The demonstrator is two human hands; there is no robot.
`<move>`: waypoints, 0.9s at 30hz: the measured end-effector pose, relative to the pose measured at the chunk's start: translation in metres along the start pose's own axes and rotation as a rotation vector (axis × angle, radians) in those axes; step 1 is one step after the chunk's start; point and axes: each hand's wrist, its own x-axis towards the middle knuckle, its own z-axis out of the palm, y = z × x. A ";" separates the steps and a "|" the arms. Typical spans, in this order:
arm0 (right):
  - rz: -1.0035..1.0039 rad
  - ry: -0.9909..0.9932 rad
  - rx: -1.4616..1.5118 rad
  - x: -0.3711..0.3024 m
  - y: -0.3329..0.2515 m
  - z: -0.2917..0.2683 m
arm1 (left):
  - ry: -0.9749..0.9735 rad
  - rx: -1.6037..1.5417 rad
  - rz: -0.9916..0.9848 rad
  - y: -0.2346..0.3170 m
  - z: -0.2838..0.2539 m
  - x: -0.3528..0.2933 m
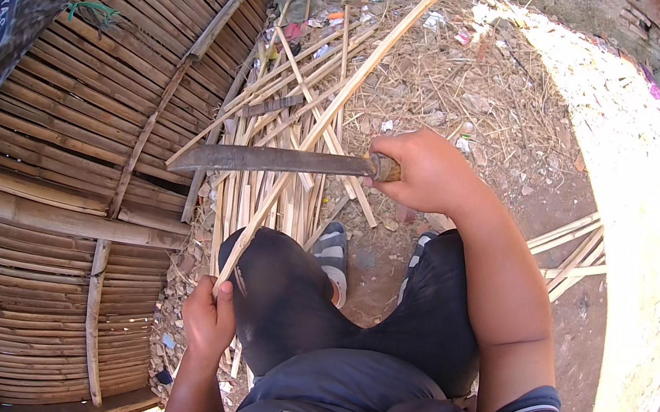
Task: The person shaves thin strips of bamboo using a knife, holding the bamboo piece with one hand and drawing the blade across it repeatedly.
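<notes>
1 lg. knife (256,160), 1 held strip (372,69), 2 shoes (331,248); piled strips (289,207): qty. unclear.

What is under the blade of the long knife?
Under the blade, many pale strips lie in a heap, showing along both its edges; the parts directly beneath it are covered and cannot be seen.

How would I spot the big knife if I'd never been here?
Start at the large bamboo wall on the left, then look just right to the pile of pale sticks. Over that pile, the right hand grips the big knife, which points left. Unlike the thin, pale sticks, it has a broad, dark metal blade.
</notes>
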 end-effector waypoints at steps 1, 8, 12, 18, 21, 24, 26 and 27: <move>-0.031 -0.034 -0.035 0.000 -0.007 0.003 | 0.005 -0.010 -0.002 0.003 0.000 0.001; 0.001 0.047 -0.100 -0.003 -0.009 -0.004 | 0.107 0.020 0.059 -0.002 -0.002 -0.002; 0.193 0.196 -0.061 -0.002 0.019 -0.015 | 0.102 0.003 -0.029 -0.001 -0.004 -0.002; -0.014 -0.002 -0.076 -0.001 -0.011 -0.009 | -0.180 -0.248 -0.077 -0.011 -0.006 0.002; -0.143 -0.025 -0.059 -0.002 -0.018 0.001 | -0.388 -0.462 -0.137 -0.018 -0.005 -0.002; -0.089 0.021 -0.017 0.000 -0.006 -0.003 | -0.535 -0.564 -0.200 -0.028 -0.009 -0.007; 0.019 0.168 0.013 -0.001 0.016 -0.011 | -0.593 -0.660 -0.257 -0.032 -0.013 -0.007; 0.107 0.167 0.023 0.000 0.019 -0.017 | -0.620 -0.706 -0.288 -0.034 -0.015 -0.008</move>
